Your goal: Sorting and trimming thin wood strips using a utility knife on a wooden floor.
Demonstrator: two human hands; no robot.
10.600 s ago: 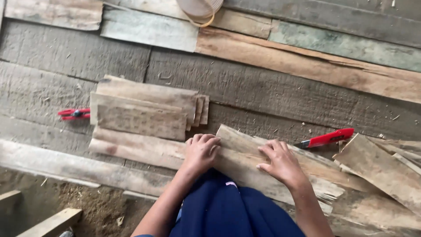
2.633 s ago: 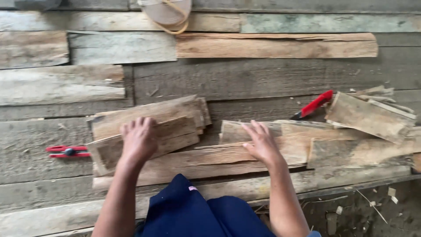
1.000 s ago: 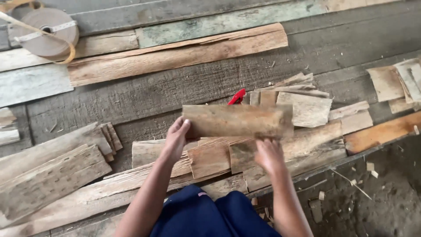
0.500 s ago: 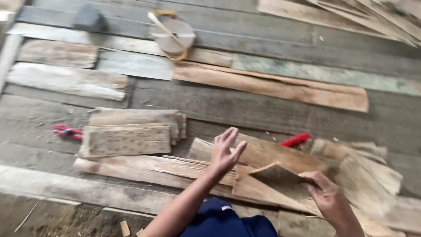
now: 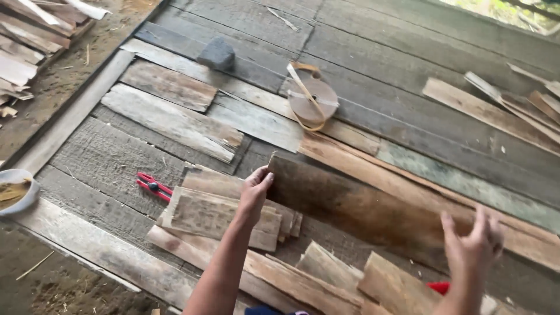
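1. Far left, a white bowl (image 5: 14, 191) is sitting at the edge of the plank floor (image 5: 408, 58), and red-handled cutters (image 5: 153, 186) are lying just beside a small stack of cut wood pieces (image 5: 219, 213). That stack looks like the sorted part of the work.
2. The left hand (image 5: 255, 192) is gripping the left end of a long dark wood strip (image 5: 361, 213), thumb and fingers pinching its edge, holding it up above the stack.
3. Behind, a grey stone (image 5: 216, 53) and a roll of tan strapping tape (image 5: 312, 99) are resting on the floor; no labels or signs are showing anywhere.
4. The right hand (image 5: 472, 245) is hovering at the strip's right end, fingers spread, blurred; contact is unclear.
5. Loose offcuts (image 5: 373, 280) are lying in front, so I judge plenty remains to gather.
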